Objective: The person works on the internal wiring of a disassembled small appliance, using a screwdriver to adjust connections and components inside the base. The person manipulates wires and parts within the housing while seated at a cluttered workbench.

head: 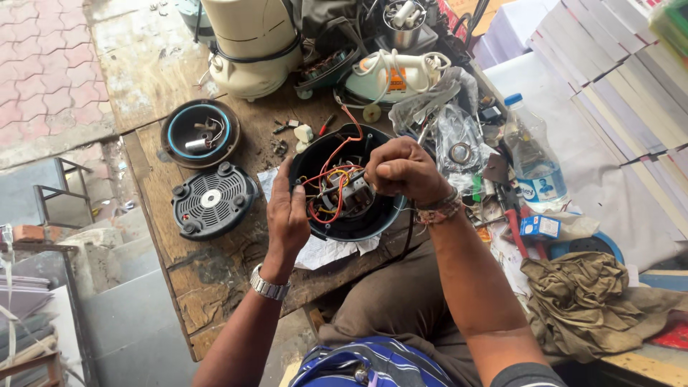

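An opened black round appliance base (358, 218) lies upside down on the wooden bench, its motor (351, 197) and red and orange wires (337, 172) exposed. My left hand (288, 215) grips the base's left rim and steadies it. My right hand (405, 170) is closed above the base's right side, pinching wires or a small part over the motor; what exactly it pinches is hidden by the fingers. White paper (322, 252) lies under the base.
A black vented bottom cover (212, 201) and a round blue-ringed part (200, 132) lie to the left. A cream appliance body (254, 46), a white iron (390, 75), a plastic water bottle (534, 154), red-handled pliers (514, 229) and a crumpled olive cloth (584, 301) crowd the bench.
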